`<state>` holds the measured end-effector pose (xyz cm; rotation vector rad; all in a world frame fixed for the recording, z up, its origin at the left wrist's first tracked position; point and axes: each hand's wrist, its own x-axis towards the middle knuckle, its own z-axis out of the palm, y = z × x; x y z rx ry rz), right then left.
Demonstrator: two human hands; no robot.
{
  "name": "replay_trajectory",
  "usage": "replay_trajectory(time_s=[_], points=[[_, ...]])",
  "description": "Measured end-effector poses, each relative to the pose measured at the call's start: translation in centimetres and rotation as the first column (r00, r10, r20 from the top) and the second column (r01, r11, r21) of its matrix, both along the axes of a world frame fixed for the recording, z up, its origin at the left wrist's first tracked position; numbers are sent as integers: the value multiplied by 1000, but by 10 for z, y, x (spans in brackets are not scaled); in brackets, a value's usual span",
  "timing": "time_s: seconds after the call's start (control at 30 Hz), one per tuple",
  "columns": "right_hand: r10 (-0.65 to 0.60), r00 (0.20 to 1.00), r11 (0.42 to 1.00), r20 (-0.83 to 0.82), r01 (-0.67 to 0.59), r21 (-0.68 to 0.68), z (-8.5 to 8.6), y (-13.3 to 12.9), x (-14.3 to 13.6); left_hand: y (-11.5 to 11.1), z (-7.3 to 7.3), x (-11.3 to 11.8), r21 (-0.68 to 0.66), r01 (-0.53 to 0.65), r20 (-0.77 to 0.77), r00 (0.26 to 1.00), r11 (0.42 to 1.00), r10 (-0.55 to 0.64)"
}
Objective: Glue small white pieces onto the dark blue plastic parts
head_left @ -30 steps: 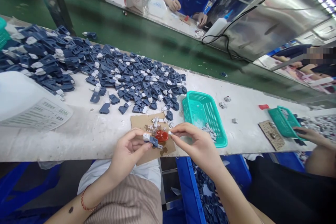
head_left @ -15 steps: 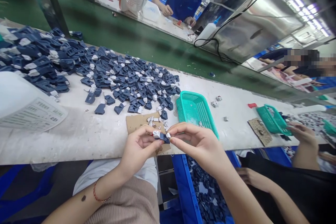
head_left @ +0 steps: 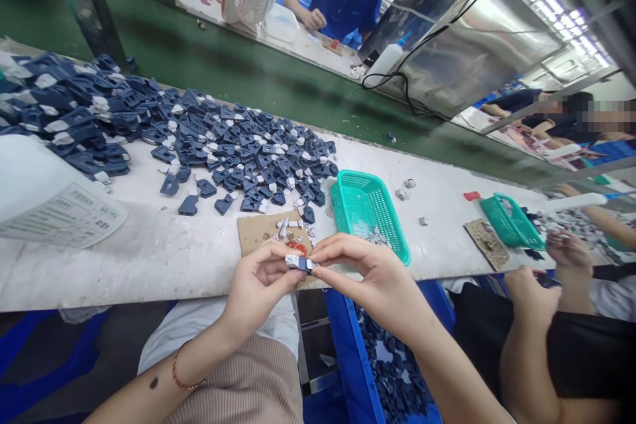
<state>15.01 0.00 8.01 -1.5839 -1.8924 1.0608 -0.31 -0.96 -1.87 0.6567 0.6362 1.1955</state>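
Note:
A small navy-blue plastic part with white pieces at its ends [head_left: 304,265] is held between my two hands above the table's front edge. My left hand [head_left: 258,278] pinches its left end between thumb and fingers. Closed on the right end, at a white tip, is my right hand [head_left: 365,266]. Just behind the part is a piece of cardboard [head_left: 252,232] with several small white and grey pieces [head_left: 288,225] on it. A round red item [head_left: 297,248] shows there too, partly covered by my fingers. To the right stands a green basket [head_left: 370,195] with small pale pieces inside.
A large pile of navy parts with white pieces [head_left: 238,146] covers the table's left and middle. A white bottle [head_left: 44,192] lies at left. Below the edge is a blue bin [head_left: 348,338] of navy parts. Co-workers' hands [head_left: 534,298] are at right, by another green basket [head_left: 511,218].
Both hands, still holding the part, have shifted slightly left. The round red item now shows behind the part. At right, a co-worker's hand has risen and holds a dark piece.

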Motion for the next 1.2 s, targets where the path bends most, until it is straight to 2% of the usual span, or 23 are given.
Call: replay_trajectory(time_s=[0.17, 0.27, 0.33, 0.43, 0.5, 0.6, 0.67, 0.77, 0.87, 0.97, 1.03, 1.1, 1.17, 1.2], points=[[-87, 982, 987, -167, 63, -146, 0, -2, 4, -1, 1, -1, 1, 2, 10, 1000, 1000, -2], [-178, 948, 973, -265, 130, -191, -8, -6, 0, -1, 4, -2, 14, -19, -12, 1000, 1000, 20], [-202, 923, 960, -327, 121, -251, -16, -10, -7, -2, 7, -2, 24, -21, -6, 1000, 1000, 21], [-247, 874, 930, -419, 92, -356, -29, -15, -20, -3, 10, 0, -17, 72, 86, 994, 997, -70], [-285, 843, 928, -456, 124, -350, -36, -16, -27, -3, 10, 1, -62, 98, 113, 989, 993, -91], [-315, 828, 935, -464, 187, -302, -41, -16, -30, -2, 8, 1, -81, 32, 35, 999, 996, -29], [-314, 834, 941, -453, 212, -263, -42, -16, -28, -1, 6, -1, -34, 8, -35, 999, 999, -9], [-307, 832, 945, -462, 211, -248, -43, -17, -25, 0, 6, -4, 69, 51, -163, 986, 996, -39], [-315, 809, 937, -497, 181, -299, -48, -18, -26, 3, 7, -6, 139, 98, -331, 943, 985, -47], [-319, 799, 934, -509, 176, -310, -52, -19, -24, 7, 8, -5, 198, 139, -426, 904, 970, -43], [-286, 828, 938, -483, 140, -316, -51, -17, -14, 11, 9, -4, 251, 169, -469, 883, 953, -33], [-239, 894, 957, -378, 152, -247, -46, -11, 8, 17, 11, -5, 300, 169, -517, 856, 939, 11], [-262, 955, 965, -135, 258, -49, -39, -2, 40, 25, 13, -8, 327, 145, -547, 835, 934, 62], [-314, 948, 948, 44, 311, 70, -37, 4, 59, 30, 15, -10, 327, 131, -552, 830, 936, 77]])
